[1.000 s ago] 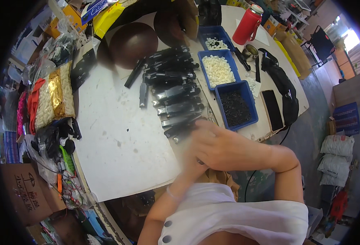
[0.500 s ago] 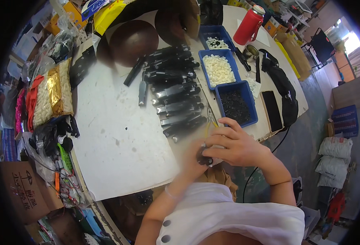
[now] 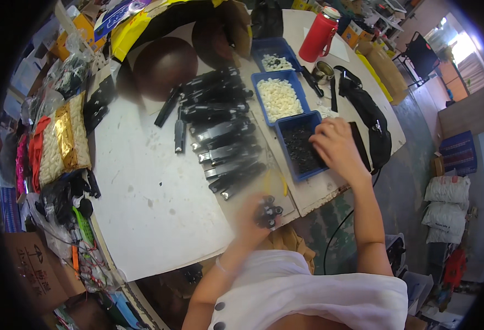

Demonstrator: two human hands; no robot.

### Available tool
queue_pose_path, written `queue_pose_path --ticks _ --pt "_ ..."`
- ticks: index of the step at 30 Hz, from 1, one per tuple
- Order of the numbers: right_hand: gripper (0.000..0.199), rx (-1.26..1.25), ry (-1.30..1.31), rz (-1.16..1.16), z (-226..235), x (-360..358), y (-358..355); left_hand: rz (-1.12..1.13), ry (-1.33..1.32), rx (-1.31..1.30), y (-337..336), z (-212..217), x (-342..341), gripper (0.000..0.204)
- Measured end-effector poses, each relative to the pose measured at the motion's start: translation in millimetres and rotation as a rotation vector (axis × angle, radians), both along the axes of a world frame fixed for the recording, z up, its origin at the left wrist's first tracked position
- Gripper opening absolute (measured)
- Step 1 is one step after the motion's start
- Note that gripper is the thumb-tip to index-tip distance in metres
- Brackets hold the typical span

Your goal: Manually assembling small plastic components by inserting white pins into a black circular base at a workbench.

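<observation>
Near the table's front edge my left hand (image 3: 249, 220), blurred by motion, is closed around a bundle of black rods with round knobbed ends (image 3: 268, 212). My right hand (image 3: 338, 146) reaches over the right rim of a blue tray (image 3: 308, 177) of small black parts (image 3: 299, 144). Its fingers are bent and somewhat apart, with the tips over the parts; nothing shows between them. Several long black pieces with shiny tips (image 3: 225, 132) lie in a row beyond my left hand. Yellow-handled pliers (image 3: 283, 185) rest between that row and the tray.
Behind lie a blue tray of white pieces (image 3: 279, 99) and a third blue tray (image 3: 275, 47). A red flask (image 3: 318, 36), a metal cup (image 3: 323, 71), a black pouch (image 3: 365, 104) and a partly hidden phone (image 3: 361, 144) stand or lie to the right. Bagged goods (image 3: 60, 143) crowd the left.
My right hand has left the black bundle and moved up and right to the tray of black parts. My left hand keeps the bundle, slightly lower and to the left. The view has shifted a little.
</observation>
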State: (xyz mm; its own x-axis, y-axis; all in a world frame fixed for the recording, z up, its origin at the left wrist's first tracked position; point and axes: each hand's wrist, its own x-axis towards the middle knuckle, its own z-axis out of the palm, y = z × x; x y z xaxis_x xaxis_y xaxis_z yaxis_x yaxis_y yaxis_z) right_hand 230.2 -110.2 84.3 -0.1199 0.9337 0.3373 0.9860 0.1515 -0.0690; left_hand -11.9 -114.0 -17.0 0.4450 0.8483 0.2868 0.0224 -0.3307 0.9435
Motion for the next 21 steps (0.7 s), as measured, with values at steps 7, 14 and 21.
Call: queue_pose_path --ticks 7,14,21 --pt "0.008 -0.142 -0.026 0.008 -23 -1 3 -0.023 -0.028 -0.05 0 -1 0 0.039" --pt "0.008 -0.113 -0.121 -0.035 -40 -4 12 -0.016 -0.03 -0.064 0 0 2 0.038" --pt "0.011 -0.106 -0.081 -0.026 -39 -4 9 -0.001 0.014 -0.048 2 -1 1 0.04"
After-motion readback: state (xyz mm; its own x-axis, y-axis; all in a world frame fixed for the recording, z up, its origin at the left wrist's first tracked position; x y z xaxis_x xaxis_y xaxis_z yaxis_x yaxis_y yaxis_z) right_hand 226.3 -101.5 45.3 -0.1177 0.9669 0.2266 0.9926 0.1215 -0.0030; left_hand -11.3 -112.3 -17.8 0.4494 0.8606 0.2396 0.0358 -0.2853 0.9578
